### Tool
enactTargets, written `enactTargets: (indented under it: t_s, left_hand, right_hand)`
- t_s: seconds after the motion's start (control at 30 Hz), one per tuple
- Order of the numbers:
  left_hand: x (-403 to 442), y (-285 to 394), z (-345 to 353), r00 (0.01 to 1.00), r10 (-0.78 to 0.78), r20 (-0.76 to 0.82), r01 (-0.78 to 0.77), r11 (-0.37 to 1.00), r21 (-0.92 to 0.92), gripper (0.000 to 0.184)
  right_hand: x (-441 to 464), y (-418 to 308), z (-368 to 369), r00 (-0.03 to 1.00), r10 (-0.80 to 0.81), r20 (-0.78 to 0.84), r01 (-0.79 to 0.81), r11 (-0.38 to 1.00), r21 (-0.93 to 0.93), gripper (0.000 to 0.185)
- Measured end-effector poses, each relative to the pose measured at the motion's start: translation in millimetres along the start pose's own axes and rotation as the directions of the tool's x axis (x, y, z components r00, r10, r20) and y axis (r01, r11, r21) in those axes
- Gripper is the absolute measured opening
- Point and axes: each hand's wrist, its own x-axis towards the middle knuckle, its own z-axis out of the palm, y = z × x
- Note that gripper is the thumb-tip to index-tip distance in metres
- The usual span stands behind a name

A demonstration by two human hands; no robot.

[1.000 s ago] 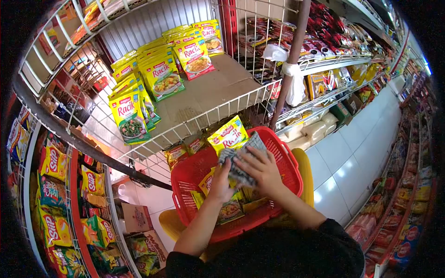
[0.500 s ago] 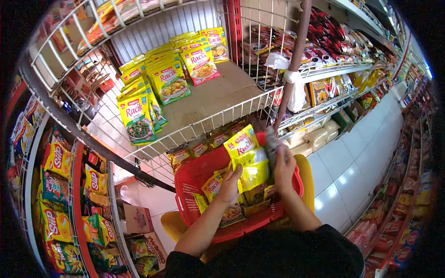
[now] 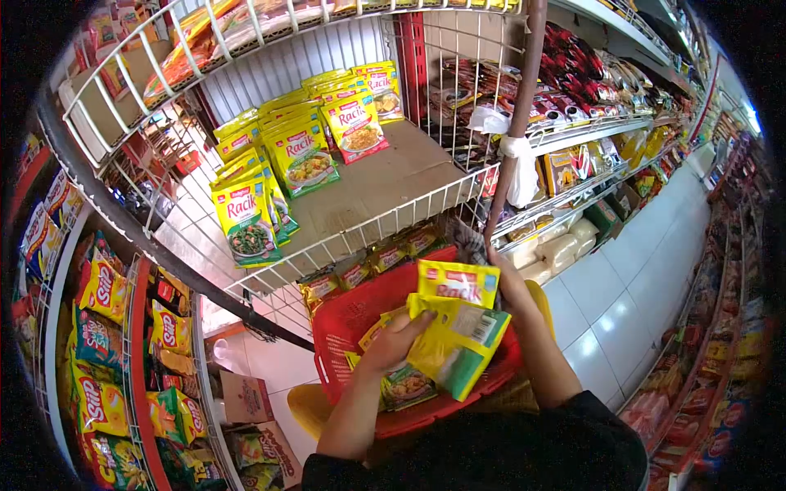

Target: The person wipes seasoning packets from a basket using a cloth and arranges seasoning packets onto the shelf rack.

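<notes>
Head view: yellow packets [image 3: 454, 344] gripped in the left hand [image 3: 393, 344] extend rightward toward the right hand [image 3: 508, 280], whose grip is unclear.

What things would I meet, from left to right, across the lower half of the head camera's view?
Snack bags, cardboard boxes, left hand, the yellow packet it holds, right forearm, white floor tiles, packets on the far-right shelf.

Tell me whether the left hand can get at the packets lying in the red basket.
Probably not without letting go: the left hand is close to the basket packets, but it holds yellow packets, which hang over part of the red basket.
</notes>
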Motion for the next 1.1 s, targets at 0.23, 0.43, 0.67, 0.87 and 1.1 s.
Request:
enactTargets:
  t_s: [0.23,0.43,0.67,0.87,1.1]
  left_hand:
    - [9,-3,6,0.979,0.099,-0.179,-0.063,0.978,0.200,0.037]
    - [14,-7,-4,0.926,0.088,-0.368,-0.097,0.995,-0.006,0.029]
    - [11,0,15,0.912,0.068,-0.405,-0.096,0.994,-0.050,0.030]
    - [7,4,13,0.968,0.049,-0.246,-0.034,0.997,0.067,0.029]
    - [11,-7,6,0.922,0.110,-0.370,-0.088,0.993,0.077,0.029]
  right_hand:
    - [-58,-26,46,0.911,0.276,0.307,-0.396,0.796,0.458,0.075]
    - [-63,-24,6,0.983,0.109,0.146,-0.138,0.970,0.201,0.066]
    - [-77,-39,33,0.988,0.116,0.105,-0.078,0.947,-0.310,0.059]
    - [-79,-25,34,0.963,0.211,0.168,-0.180,0.967,-0.182,0.039]
    - [-68,-29,12,0.982,-0.047,-0.182,0.043,0.999,-0.024,0.019]
